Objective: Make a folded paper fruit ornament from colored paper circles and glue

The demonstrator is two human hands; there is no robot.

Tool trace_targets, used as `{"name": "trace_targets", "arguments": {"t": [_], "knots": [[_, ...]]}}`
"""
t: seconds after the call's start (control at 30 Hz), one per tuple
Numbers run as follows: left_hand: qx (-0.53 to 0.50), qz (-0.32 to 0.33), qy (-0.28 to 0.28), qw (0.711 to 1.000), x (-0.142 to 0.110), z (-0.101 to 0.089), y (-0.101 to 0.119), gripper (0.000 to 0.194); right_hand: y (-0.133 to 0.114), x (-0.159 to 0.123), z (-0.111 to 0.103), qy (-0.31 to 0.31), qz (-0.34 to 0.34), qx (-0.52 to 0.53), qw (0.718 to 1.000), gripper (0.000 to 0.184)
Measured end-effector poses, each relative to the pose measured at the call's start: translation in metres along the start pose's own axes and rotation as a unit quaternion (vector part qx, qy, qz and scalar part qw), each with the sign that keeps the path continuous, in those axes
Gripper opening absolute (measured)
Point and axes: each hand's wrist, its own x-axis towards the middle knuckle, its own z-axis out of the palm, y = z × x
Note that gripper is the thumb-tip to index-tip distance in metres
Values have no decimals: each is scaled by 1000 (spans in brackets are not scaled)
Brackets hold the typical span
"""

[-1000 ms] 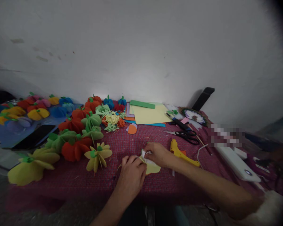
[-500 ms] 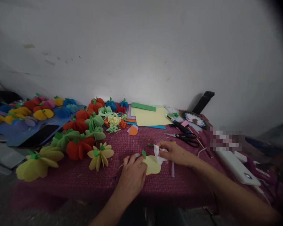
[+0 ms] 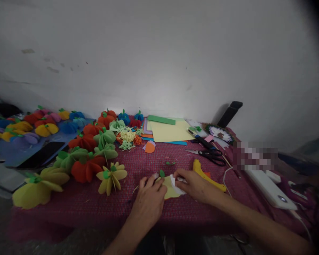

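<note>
In the head view, pinches a crumpled white tissue (image 3: 173, 184) between right-hand (image 3: 191, 184) fingertips, against the yellow paper cutout (image 3: 169, 191) directly beneath that grip. Presses down the cutout's left part with the left hand (image 3: 151, 198), palm down and fingers lightly spread, just beside a green paper leaf (image 3: 162, 173). Has a yellow glue gun (image 3: 202, 173) near the pinch on its right, black-handled scissors (image 3: 202, 152) farther beyond it.

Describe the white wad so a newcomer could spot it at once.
On the maroon checked tablecloth, near its front edge, lies a flat yellow cutout. The white wad lies over it, pinched by the right hand. Crumpled and white, it contrasts with the cutout.
</note>
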Motion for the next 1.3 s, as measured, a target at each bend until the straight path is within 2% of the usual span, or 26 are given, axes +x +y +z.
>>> {"name": "trace_targets", "arguments": {"t": [0.1,0.23,0.33,0.5,0.6,0.7,0.83,1.0,1.1,1.2,1.3], "knots": [[1,-9,12,1000,-1,-3,1,18,-2,1,-9,23,10,32,999,15],[-16,-32,18,999,-1,-10,3,15,0,1,-13,-4,-3,51,999,15],[-34,-38,10,999,-1,-13,4,15,1,1,-8,-10,-38,17,999,19],[-45,-40,15,998,-1,-14,3,15,-2,-1,8,-11,-100,-14,995,9],[-50,-42,17,998,-1,-15,4,15,0,-3,17,15,-99,-27,995,7],[-48,-41,12,998,-1,-15,4,16,5,-6,22,28,-82,-58,995,13],[-40,-39,7,998,-1,-15,4,15,10,-4,19,23,-66,-79,994,17],[-40,-36,10,998,-1,-15,3,15,4,12,15,65,-78,-120,988,15],[-38,-33,9,999,-1,-14,2,15,-5,23,22,43,-102,-182,977,10],[-35,-34,6,999,-2,-12,1,15,-17,31,27,2,-97,-260,961,12],[-37,-35,8,999,-3,-11,1,14,-30,34,18,-38,-81,-281,956,15]]}}
